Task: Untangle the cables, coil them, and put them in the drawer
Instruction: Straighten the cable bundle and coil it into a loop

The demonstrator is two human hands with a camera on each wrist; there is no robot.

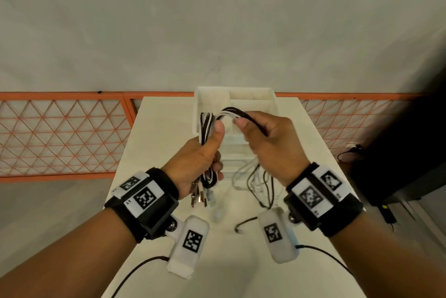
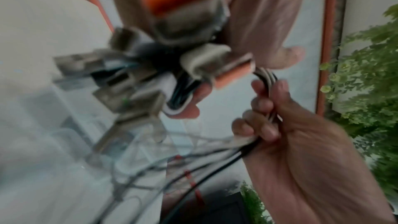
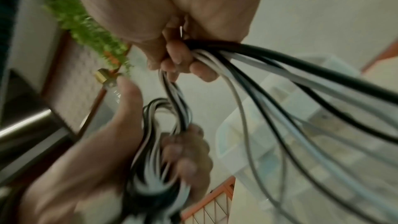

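My left hand (image 1: 205,152) grips a folded bundle of black and white cables (image 1: 206,123) upright above the white table (image 1: 164,128). Several plugs (image 1: 200,197) hang below that fist; they are blurred in the left wrist view as plugs (image 2: 120,81). My right hand (image 1: 268,143) pinches the same strands where they arch (image 1: 231,113) over from the bundle. Loose tails (image 1: 255,184) trail down onto the table. In the right wrist view my right hand (image 3: 178,57) clamps the strands (image 3: 280,83), and my left hand (image 3: 96,159) holds the coil. The white drawer unit (image 1: 210,97) stands behind both hands.
A short black cable end (image 1: 243,222) lies on the table near me. An orange lattice fence (image 1: 60,133) runs behind the table. A dark object (image 1: 410,152) stands at the right, with a black lead (image 1: 350,152) on the floor. Green plants (image 2: 366,74) show in the wrist views.
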